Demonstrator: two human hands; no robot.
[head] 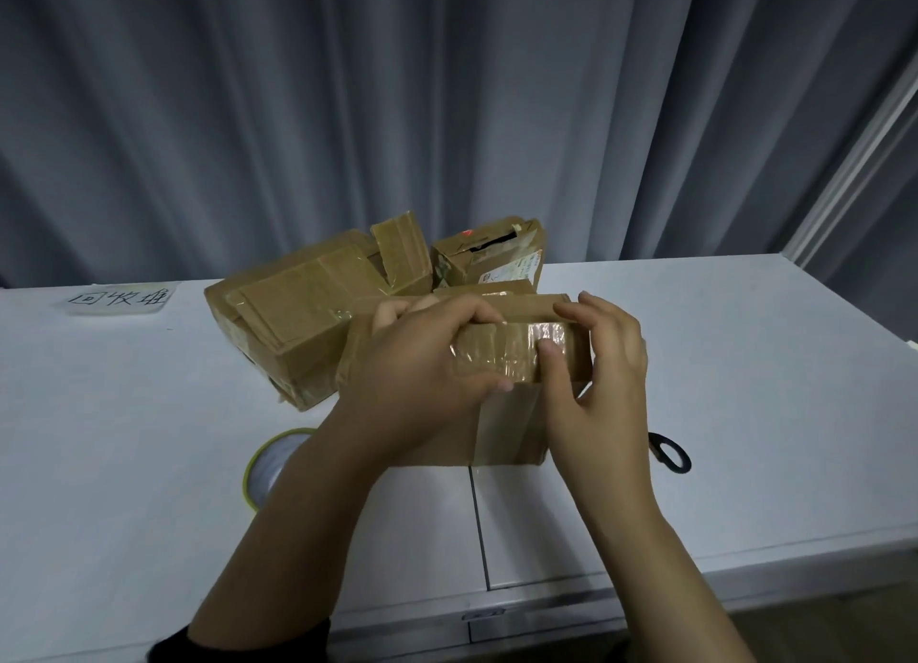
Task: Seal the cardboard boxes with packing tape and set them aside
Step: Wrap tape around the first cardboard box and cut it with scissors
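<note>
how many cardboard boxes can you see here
4. The held box in front; a large box behind it, left; a small box atop that; a labelled box at back right. More may be hidden.
</note>
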